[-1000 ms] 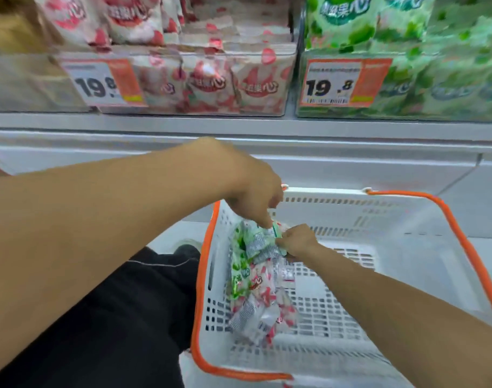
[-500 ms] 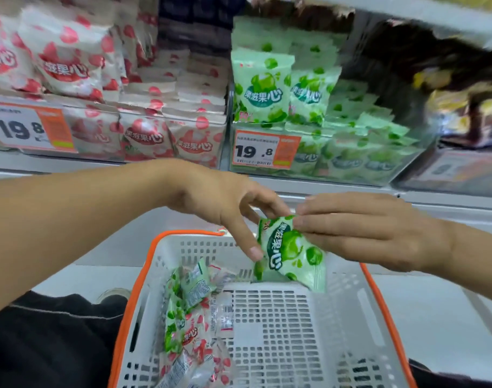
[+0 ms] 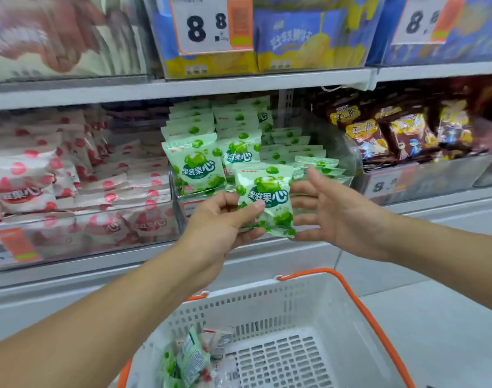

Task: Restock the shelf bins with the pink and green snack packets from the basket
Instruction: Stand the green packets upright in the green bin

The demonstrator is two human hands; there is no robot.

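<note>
A: How many packets are in hand?

B: One green packet (image 3: 264,198), upright, just in front of the green bin (image 3: 348,152). The left hand (image 3: 221,222) pinches its lower left edge, thumb across the front. The right hand (image 3: 331,208) has its fingers spread wide, the tips at the packet's right edge; I cannot tell whether they grip it.

A: And the bins?

B: Two. The green bin holds two packets standing at the front and rows too blurred to count behind; the pink bin (image 3: 79,236) sits left of it, packed.

A: What's left in the basket (image 3: 309,301)?

B: A small heap (image 3: 194,359) of green and pink packets in its left corner, overlapping, uncountable.

A: Anything else nearby?

B: Brown snack bags (image 3: 401,135) to the right, blue and yellow packs (image 3: 303,40) above, and two "8.8" price tags (image 3: 208,23).
</note>
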